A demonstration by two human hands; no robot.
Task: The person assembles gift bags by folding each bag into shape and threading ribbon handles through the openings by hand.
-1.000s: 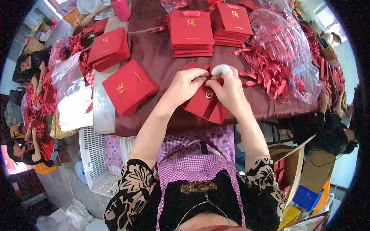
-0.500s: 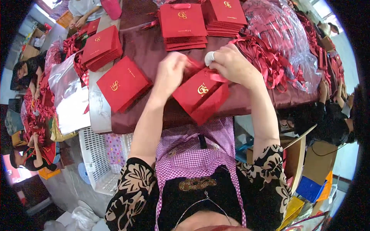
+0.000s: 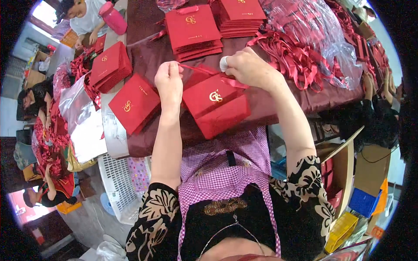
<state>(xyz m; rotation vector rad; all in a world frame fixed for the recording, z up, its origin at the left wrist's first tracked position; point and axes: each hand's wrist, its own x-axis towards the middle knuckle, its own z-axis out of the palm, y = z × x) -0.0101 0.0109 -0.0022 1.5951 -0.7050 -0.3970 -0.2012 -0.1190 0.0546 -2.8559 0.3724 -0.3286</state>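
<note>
A red paper gift bag with a gold emblem lies at the table's front edge, its top edge turned away from me. My left hand is closed in a pinch beside the bag's far left corner, with a red ribbon running taut from its fingers toward the bag's top. Over the bag's far right corner, my right hand is closed on the ribbon, part of which shows under its fingers. One finger of that hand wears a white cover. The fingers hide where the ribbon meets the bag.
Stacks of red bags stand at the back, back right, left and far left. Loose red ribbons and clear plastic wrapping cover the right side. A white basket stands below. Other people work around.
My left hand has drawn away to the left, pulling the ribbon out straight. My right hand stays at the bag's top corner. The whole view has shifted slightly.
</note>
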